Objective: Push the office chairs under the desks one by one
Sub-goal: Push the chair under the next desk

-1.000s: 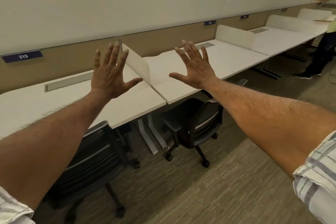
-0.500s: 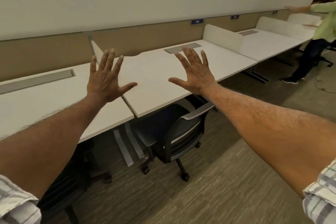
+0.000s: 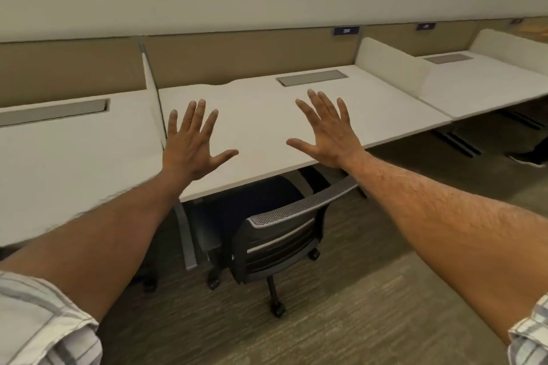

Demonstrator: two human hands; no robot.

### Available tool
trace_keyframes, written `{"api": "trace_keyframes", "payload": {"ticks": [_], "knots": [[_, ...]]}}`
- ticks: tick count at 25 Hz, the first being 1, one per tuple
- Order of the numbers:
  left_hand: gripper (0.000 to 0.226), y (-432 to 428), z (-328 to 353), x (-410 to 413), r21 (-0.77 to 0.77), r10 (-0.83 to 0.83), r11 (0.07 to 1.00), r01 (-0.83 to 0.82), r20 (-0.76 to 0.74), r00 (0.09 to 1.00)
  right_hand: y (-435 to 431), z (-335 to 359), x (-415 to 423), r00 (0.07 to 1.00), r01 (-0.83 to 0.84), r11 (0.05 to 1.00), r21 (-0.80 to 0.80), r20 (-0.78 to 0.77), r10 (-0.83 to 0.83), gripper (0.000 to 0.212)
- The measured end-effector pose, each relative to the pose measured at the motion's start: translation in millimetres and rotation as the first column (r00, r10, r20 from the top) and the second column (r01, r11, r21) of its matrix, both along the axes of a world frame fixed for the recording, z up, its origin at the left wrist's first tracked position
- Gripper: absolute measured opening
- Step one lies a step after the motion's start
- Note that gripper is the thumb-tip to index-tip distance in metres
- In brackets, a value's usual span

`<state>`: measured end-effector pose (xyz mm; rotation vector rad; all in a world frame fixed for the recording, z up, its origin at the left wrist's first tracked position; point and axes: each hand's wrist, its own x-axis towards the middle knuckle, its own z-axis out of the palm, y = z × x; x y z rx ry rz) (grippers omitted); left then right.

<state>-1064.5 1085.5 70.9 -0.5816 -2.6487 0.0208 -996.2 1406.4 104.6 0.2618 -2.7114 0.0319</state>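
Observation:
A dark office chair (image 3: 278, 234) with a grey mesh back stands below centre, its seat partly under the white desk (image 3: 267, 115) and its back turned at an angle. My left hand (image 3: 192, 145) and my right hand (image 3: 329, 130) are raised in the air above the desk's front edge, fingers spread, holding nothing. Neither hand touches the chair.
Another white desk (image 3: 59, 157) lies to the left behind a thin divider (image 3: 152, 98), and a third desk (image 3: 480, 83) to the right behind a white screen (image 3: 391, 68). A grey desk leg (image 3: 185, 234) stands left of the chair. A person's shoe (image 3: 526, 158) shows at far right.
The view has swung right, bringing the angled chair to centre beneath my hands. The first chair on the left has left the frame. Both hands stay raised and spread.

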Motion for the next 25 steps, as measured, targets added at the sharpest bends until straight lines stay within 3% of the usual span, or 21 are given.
{"api": "trace_keyframes", "payload": {"ticks": [3, 10, 17, 19, 22, 25], "knots": [[0.107, 42.9, -17.0, 20.0, 0.030, 0.099, 0.994, -0.101, 0.059, 0.993, 60.3, -13.4, -6.2, 0.997, -0.053, 0.997, -0.051, 0.049, 0.055, 0.096], [0.115, 130.6, -67.0, 87.0, 0.042, 0.157, 0.982, -0.185, 0.369, 0.916, 139.3, -68.6, -8.9, 0.930, -0.139, 0.988, -0.073, 0.335, 0.155, 0.094], [0.123, 183.4, -125.6, 70.5, -0.012, 0.142, 0.982, -0.189, 0.708, 0.691, 167.1, -117.4, -45.8, 0.836, -0.184, 0.980, -0.081, 0.511, 0.199, 0.095], [0.123, 194.7, -145.6, 69.4, -0.046, 0.158, 0.982, -0.183, 0.732, 0.663, 176.8, -134.0, -54.4, 0.774, -0.166, 0.979, -0.117, 0.600, 0.203, 0.095], [0.119, 204.7, -164.6, 71.6, -0.096, 0.189, 0.981, -0.169, 0.665, 0.722, 186.1, -156.1, -64.0, 0.615, -0.153, 0.982, -0.112, 0.767, 0.184, 0.099], [0.111, 215.7, -163.2, 64.8, -0.103, 0.203, 0.978, -0.183, 0.676, 0.708, 189.4, -175.9, -70.5, 0.507, -0.221, 0.972, -0.077, 0.842, 0.182, 0.108]]}}
